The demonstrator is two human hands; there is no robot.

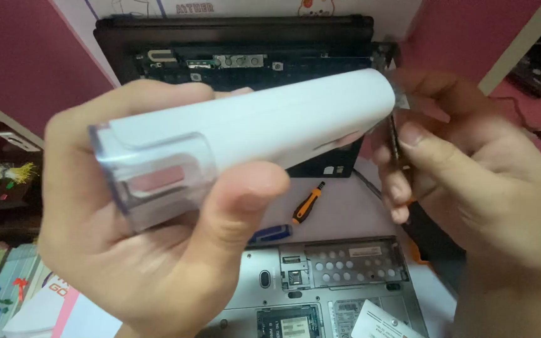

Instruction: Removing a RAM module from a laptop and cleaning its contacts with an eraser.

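White plastic fills the middle of the head view: a long white tube case with a clear end cap on its left. My left hand is curled tight round it, thumb on the near side, fingers wrapped over the far side. My right hand is at the tube's right end. Its fingers are pinched shut on a thin metal bit, which stands just beside the open mouth of the tube. I cannot tell if the bit touches the tube.

Far behind my hands lies a black laptop body with its inside parts showing. Near me lies a silver laptop cover, with holes and little slots in it. Between them, on the table, rests a small orange and black screwdriver, and a blue thing lies just left of it.

I think the laptop is already opened up. The bit is out of the case, so the screw work looks not finished.
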